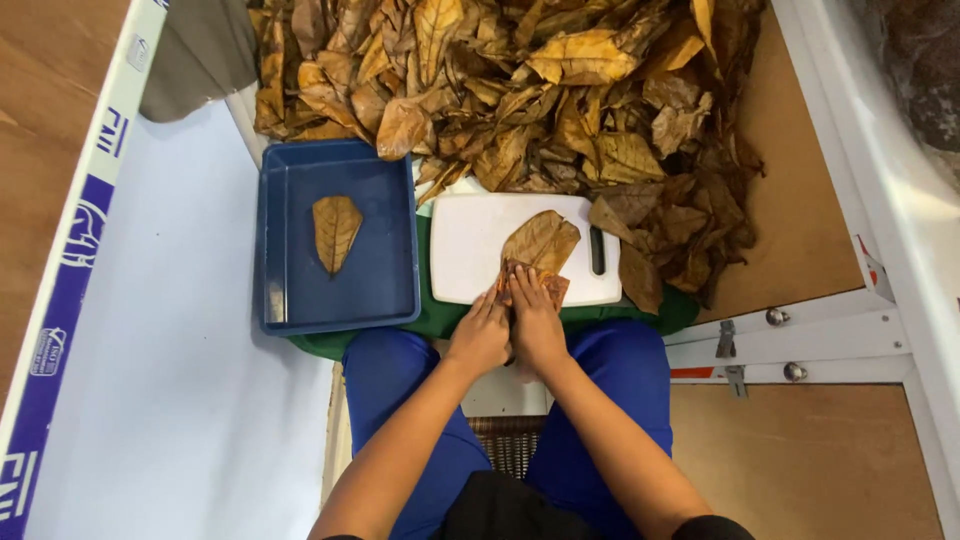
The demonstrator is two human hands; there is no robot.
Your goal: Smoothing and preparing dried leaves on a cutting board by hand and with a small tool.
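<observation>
A brown dried leaf lies on the white cutting board over my lap. My left hand and my right hand sit side by side at the board's near edge, fingers pressed on the leaf's lower end, which looks folded or crumpled under them. Whether either hand grips it or only presses it flat is unclear. To the left, a blue rectangular tray holds one flat dried leaf.
A large heap of dried brown and yellow leaves fills the area behind the board and spills to its right. A green cloth lies under board and tray. White panels stand left and right; brown cardboard lies at right.
</observation>
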